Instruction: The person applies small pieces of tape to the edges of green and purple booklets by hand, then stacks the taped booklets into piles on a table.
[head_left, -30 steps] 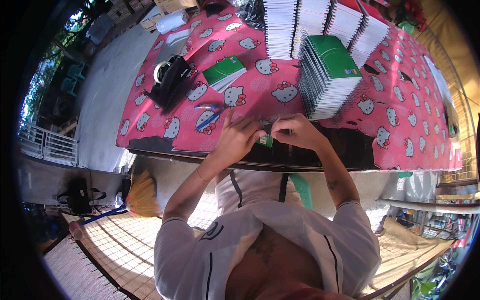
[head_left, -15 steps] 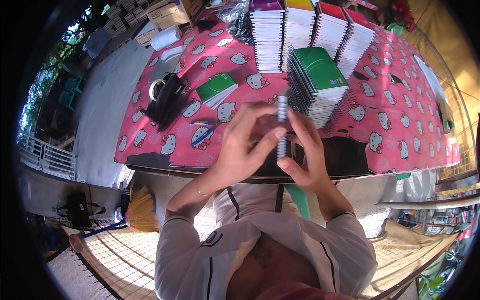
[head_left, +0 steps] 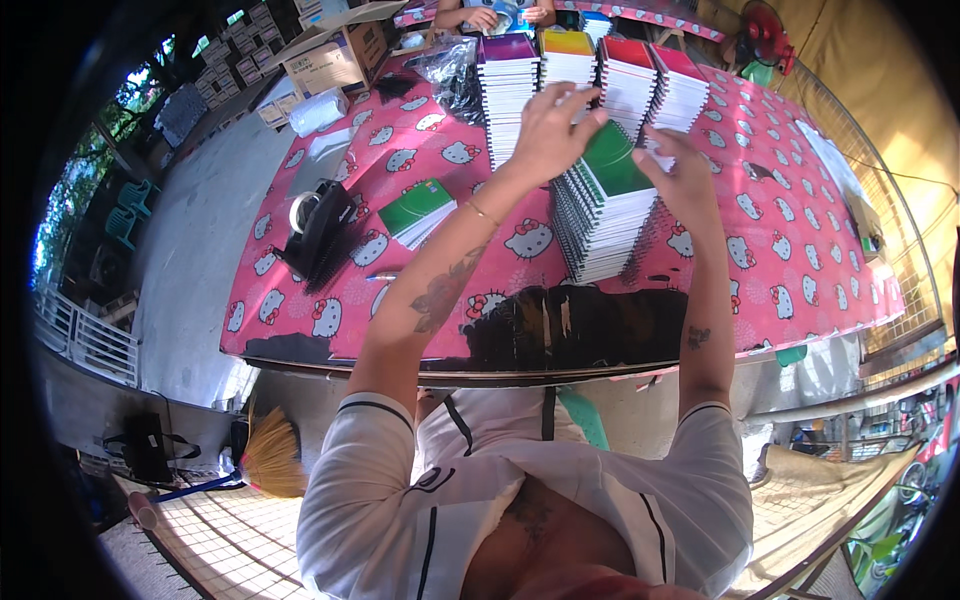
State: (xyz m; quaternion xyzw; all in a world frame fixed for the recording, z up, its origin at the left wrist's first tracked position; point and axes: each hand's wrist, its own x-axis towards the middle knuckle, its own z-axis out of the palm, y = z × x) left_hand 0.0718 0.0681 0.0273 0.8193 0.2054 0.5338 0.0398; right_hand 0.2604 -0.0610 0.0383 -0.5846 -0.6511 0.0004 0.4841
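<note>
A tall stack of green spiral notebooks point(head_left: 606, 235) stands on the table in front of me. My left hand point(head_left: 556, 132) is at the far left of its top, fingers apart and nothing between them. Beside the right edge of the top green cover point(head_left: 618, 165) is my right hand point(head_left: 682, 178), its thumb and fingers spread; whether the thumb touches the cover I cannot tell. To the left lies a smaller pile of green notebooks point(head_left: 415, 212). A pen point(head_left: 383, 277) lies partly behind my left forearm.
Behind are stacks of purple point(head_left: 508, 48), yellow point(head_left: 567, 43) and red notebooks point(head_left: 628, 53). A black tape dispenser point(head_left: 318, 235) sits on the left, near clear plastic bags point(head_left: 447, 75) and an open carton point(head_left: 335, 60). Another person's hands point(head_left: 483, 18) hold something blue at the far side.
Both hands have moved forward from near the table's front edge to the green stack. The narrow spiral-bound thing they held on edge is out of them. The view has shifted slightly.
</note>
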